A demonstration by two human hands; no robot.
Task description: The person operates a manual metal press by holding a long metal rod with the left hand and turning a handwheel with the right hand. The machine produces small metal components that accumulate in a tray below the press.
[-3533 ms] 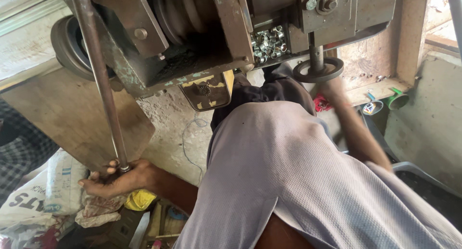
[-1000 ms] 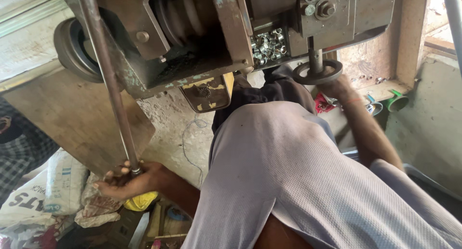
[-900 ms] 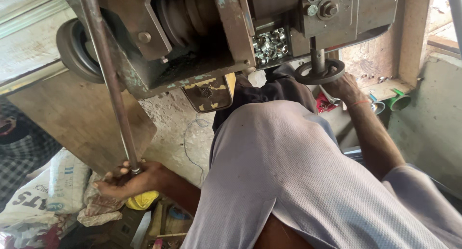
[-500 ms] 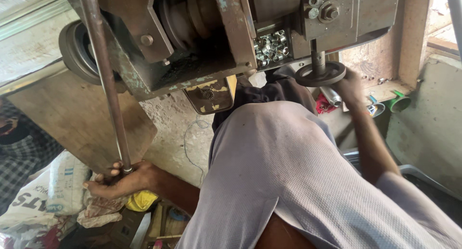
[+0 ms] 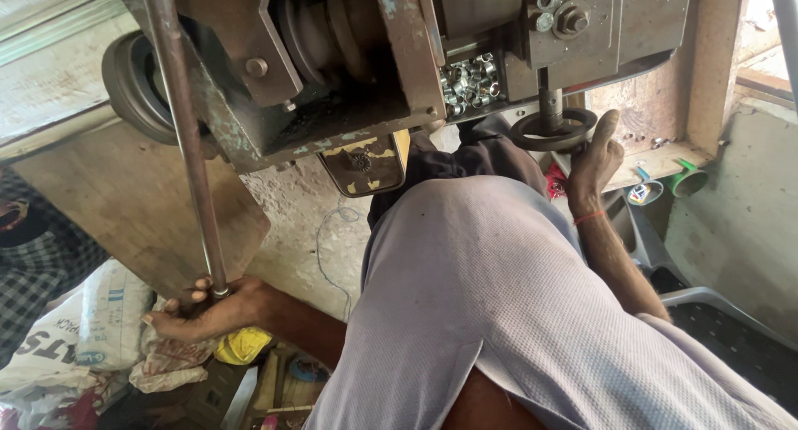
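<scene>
My left hand [image 5: 204,309] is closed around the lower end of the long metal lever [image 5: 187,139]. My right hand [image 5: 594,160] grips the small round handwheel [image 5: 553,131] under the machine.

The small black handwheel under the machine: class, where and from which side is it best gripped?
Probably at its outer rim, from the right and below. The handwheel lies flat on a vertical shaft, with the machine body close above; the right hand already rests there.
</scene>
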